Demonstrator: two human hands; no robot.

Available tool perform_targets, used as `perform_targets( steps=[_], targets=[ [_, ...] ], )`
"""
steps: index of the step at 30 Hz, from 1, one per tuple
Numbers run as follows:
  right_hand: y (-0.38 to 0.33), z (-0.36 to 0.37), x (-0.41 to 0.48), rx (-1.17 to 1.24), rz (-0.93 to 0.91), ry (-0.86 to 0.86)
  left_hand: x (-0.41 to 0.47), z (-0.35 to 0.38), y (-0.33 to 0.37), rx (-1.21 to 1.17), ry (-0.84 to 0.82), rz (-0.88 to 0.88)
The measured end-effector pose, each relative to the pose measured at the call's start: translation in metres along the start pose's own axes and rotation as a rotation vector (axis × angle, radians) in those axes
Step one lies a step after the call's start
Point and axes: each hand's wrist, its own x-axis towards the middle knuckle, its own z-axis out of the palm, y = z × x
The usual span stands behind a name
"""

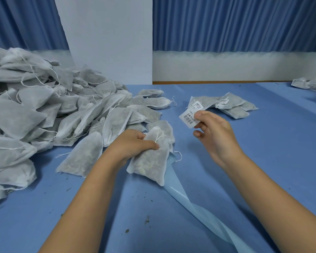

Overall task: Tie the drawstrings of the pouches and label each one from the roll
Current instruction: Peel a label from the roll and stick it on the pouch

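My left hand point(133, 145) grips a white mesh pouch point(150, 161) filled with dried herbs, thumb pressed near its gathered neck, where the drawstring shows as a small knot. My right hand point(213, 130) is raised to the right of it and pinches a white barcode label point(187, 118) between thumb and fingers, above the table. A pale blue backing strip point(190, 203) from the label roll runs from under the held pouch toward the bottom edge. The roll itself is out of sight.
A large heap of unlabelled pouches point(44, 110) covers the left of the blue table point(263, 152). One loose pouch point(82, 157) lies beside my left wrist. A small group of labelled pouches point(228, 105) lies at centre right. More pouches point(310, 84) sit far right.
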Motion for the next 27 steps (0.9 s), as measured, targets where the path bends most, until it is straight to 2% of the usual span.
perform_targets(
  steps=[5,7,11,15,22,27],
  targets=[
    [0.01,0.005,-0.007,-0.353,0.156,-0.283,-0.004,0.006,0.004,0.014,-0.078,0.069],
    [0.014,0.008,-0.009,-0.438,0.178,-0.331,-0.007,0.008,0.006,0.034,-0.145,0.119],
    [0.017,0.009,-0.009,-0.548,0.123,-0.305,-0.009,0.009,0.006,0.05,-0.214,0.165],
    [0.019,0.011,-0.011,-0.539,0.076,-0.255,-0.009,0.006,0.005,-0.005,-0.296,0.178],
    [0.026,0.012,-0.012,-0.507,-0.01,-0.196,-0.013,0.007,0.008,-0.049,-0.337,0.195],
    [0.027,0.012,-0.015,-0.638,-0.105,-0.167,-0.013,0.012,0.012,-0.071,-0.15,0.158]
  ],
)
